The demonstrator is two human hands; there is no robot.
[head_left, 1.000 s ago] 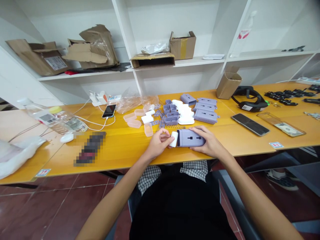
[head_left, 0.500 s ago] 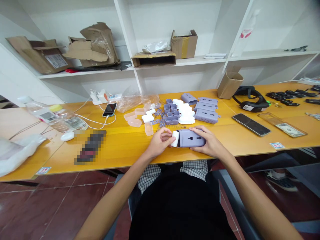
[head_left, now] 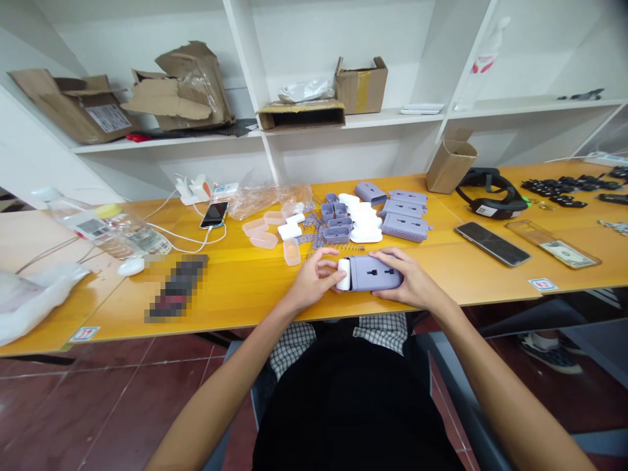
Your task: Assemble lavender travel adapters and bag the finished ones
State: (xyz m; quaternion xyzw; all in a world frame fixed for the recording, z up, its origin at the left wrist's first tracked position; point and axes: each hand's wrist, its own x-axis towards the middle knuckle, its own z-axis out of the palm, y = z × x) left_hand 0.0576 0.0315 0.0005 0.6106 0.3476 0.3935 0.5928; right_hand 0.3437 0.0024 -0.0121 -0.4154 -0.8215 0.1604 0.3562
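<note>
A purple socket housing (head_left: 374,272) lies on the yellow table (head_left: 245,288) near its front edge. My right hand (head_left: 412,281) wraps round its right end. My left hand (head_left: 314,282) pinches a white end cap (head_left: 344,274) against the housing's left end. Behind them lie more purple housings (head_left: 405,226), small purple inserts (head_left: 335,222), white caps (head_left: 366,222) and clear plastic pieces (head_left: 262,237).
A phone on a cable (head_left: 214,214), a water bottle (head_left: 110,229) and a white cloth (head_left: 29,301) are to the left. A second phone (head_left: 492,243), a black headset (head_left: 490,193), a small cardboard box (head_left: 451,163) and a banknote in a sleeve (head_left: 559,247) lie right. Shelves hold boxes behind.
The white cap has been pressed closer onto the left end of the housing; my left fingers have shifted slightly round it. My right hand has stayed in place.
</note>
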